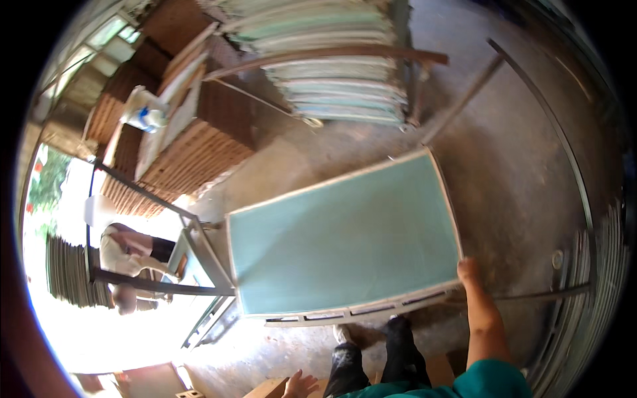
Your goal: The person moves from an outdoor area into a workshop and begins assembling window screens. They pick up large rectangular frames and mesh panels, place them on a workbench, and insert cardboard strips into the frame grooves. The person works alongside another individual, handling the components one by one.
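A large rectangular panel with a flat pale blue-green surface and a thin light frame lies in front of me, resting on a pale slotted rail along its near side. My right hand is closed on the frame at the near right corner; its fingertips are partly hidden. Low in the view, away from the panel, my left hand holds nothing, its fingers apart.
Another person bends over a smaller panel at the left. Tall stacks of framed panels stand at the back, beside stacked brown boards. Metal bars and upright sheets line the right. A white-and-blue container sits on the boards.
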Tool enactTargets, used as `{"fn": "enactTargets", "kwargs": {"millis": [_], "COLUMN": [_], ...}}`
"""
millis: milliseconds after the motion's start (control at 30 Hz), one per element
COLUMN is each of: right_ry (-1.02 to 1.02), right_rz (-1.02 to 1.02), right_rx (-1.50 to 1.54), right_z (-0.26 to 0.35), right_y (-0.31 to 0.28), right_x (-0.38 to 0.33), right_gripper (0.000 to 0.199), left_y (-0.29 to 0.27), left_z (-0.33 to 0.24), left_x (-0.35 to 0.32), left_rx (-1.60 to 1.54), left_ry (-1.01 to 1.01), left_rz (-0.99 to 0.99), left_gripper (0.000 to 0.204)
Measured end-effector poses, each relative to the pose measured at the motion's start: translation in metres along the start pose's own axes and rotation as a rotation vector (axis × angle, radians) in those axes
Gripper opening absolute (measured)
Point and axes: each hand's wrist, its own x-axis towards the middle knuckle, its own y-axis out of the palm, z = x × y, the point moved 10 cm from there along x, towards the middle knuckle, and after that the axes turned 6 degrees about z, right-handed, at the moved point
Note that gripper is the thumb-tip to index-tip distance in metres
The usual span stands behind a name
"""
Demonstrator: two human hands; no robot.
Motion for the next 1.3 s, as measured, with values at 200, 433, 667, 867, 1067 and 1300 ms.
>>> {"fn": "enactTargets", "kwargs": {"millis": [200, 433, 667, 867, 1067, 1300], "right_ry": [-0.185, -0.111, -0.189, -0.450, -0.634, -0.784], "right_rz": [0.381, 0.733, 0.899, 1.041, 0.952, 0.940], "right_rx": [0.277, 0.266, -0.112, -0.606, -0.686, -0.621], "right_z": [0.111, 0.214, 0.298, 0.420, 0.580, 0.718], "right_y": [0.062, 0.077, 0.139, 0.201, 0.264, 0.395], "right_x": [-0.134, -0.289, -0.421, -0.507, -0.541, -0.571], "right_gripper": [0.022, 0.025, 0.028, 0.029, 0.023, 0.021], "left_y": [-0.015, -0.107, -0.285, -0.410, -0.473, -0.585], "left_z": [0.005, -0.011, -0.016, 0.003, -0.019, -0.103], "left_x": [-0.041, -0.039, -0.054, -0.049, -0.062, -0.031], "left_rx": [-0.010, -0.130, -0.299, -0.753, -0.967, -0.852], "left_ry": [0.204, 0.343, 0.433, 0.529, 0.529, 0.593], "left_rz": [0.064, 0.192, 0.206, 0.074, 0.036, -0.104], "left_gripper": [0.047, 0.047, 0.041, 0.046, 0.046, 0.024]}}
